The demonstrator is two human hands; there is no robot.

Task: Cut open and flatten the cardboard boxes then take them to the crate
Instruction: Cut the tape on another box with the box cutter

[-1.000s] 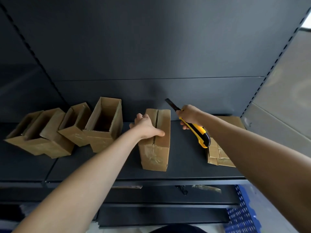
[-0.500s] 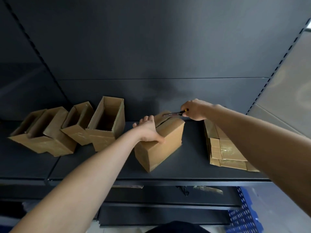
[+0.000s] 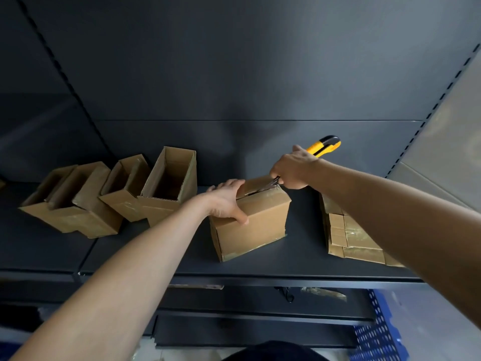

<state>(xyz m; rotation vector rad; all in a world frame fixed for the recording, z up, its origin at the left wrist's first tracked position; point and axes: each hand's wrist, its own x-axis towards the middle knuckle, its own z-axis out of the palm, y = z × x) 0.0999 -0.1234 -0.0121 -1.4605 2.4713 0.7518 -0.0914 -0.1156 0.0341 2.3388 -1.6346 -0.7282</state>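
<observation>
A sealed cardboard box (image 3: pixel 256 225) stands on the dark shelf (image 3: pixel 161 256) in the middle of the view. My left hand (image 3: pixel 226 200) lies over its top left edge, thumb down the front face, holding it still. My right hand (image 3: pixel 292 169) grips a yellow and black utility knife (image 3: pixel 324 147), its blade at the taped seam on the box's far right top corner. To the right lies a stack of flattened boxes (image 3: pixel 348 235), partly hidden by my right forearm.
Several open-topped cardboard boxes (image 3: pixel 166 188) lean together on the shelf's left half. A blue perforated crate (image 3: pixel 377 337) shows at the bottom right below the shelf. Lower shelves hold scraps of tape. The dark back panel rises close behind the boxes.
The box has been turned so its long side faces me. My right hand swung the knife around, handle now pointing up and back, and brought the blade onto the top seam.
</observation>
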